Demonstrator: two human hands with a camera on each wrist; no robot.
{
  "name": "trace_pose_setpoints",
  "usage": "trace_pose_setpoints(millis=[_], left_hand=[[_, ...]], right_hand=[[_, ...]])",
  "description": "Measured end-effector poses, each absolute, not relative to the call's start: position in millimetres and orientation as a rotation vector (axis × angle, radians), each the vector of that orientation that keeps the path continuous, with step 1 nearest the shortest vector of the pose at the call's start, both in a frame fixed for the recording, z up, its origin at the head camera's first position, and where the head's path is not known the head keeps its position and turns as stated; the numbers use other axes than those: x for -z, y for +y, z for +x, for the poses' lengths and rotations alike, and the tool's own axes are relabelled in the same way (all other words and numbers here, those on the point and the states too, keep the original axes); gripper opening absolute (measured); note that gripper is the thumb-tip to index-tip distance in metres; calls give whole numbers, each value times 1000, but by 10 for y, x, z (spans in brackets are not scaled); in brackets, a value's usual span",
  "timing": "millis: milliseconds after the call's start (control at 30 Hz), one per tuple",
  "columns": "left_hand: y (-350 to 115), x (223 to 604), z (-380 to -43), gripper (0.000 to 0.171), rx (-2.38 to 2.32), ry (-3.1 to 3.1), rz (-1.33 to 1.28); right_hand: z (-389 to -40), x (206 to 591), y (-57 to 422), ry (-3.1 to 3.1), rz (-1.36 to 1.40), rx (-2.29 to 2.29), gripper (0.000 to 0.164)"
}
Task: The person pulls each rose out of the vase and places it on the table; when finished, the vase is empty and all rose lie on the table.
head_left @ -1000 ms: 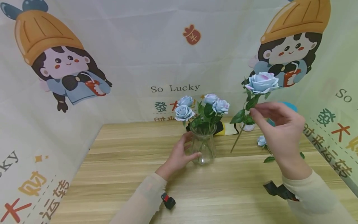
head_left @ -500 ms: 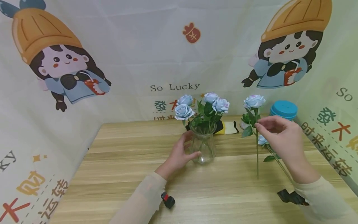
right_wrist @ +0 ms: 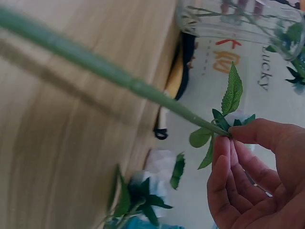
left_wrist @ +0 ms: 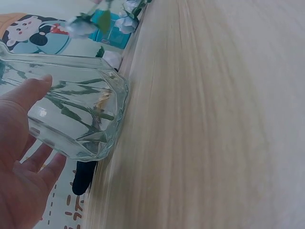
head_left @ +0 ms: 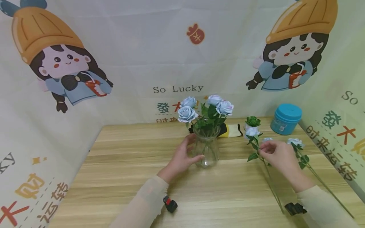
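Wood-grain table: glass vase upright, black-and-yellow item behind; off right, potted succulent, blue tub, loose rose.

The printed fabric backdrop reads "So Lucky", with the Chinese lettering "發大财" and "时来运转" below.

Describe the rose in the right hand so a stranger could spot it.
On the wood-grain table, go right from the clear glass vase to the right hand. It pinches this pale blue rose by its green stem. Other roses stand in the vase or lie loose; only this one is held.
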State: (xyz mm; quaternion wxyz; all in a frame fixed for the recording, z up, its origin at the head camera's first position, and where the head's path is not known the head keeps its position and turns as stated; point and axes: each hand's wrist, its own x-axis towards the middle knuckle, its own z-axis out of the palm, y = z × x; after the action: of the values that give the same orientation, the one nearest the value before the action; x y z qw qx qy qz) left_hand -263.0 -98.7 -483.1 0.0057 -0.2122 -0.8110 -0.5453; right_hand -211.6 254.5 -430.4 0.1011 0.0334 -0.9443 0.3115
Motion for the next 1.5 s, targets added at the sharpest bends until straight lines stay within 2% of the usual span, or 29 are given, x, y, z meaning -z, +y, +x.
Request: trace_pose_setpoints(millis=[700,1500], left_hand=[[-979,4815,-2612,91,1689,-2550,-665],[-977,4808,-2618,91,1697,-2551,-661]], right_hand=[[-2269,4666,2675,-2923,145,-863,11],[-2229,4548,2690,-2901,158,-840,18]])
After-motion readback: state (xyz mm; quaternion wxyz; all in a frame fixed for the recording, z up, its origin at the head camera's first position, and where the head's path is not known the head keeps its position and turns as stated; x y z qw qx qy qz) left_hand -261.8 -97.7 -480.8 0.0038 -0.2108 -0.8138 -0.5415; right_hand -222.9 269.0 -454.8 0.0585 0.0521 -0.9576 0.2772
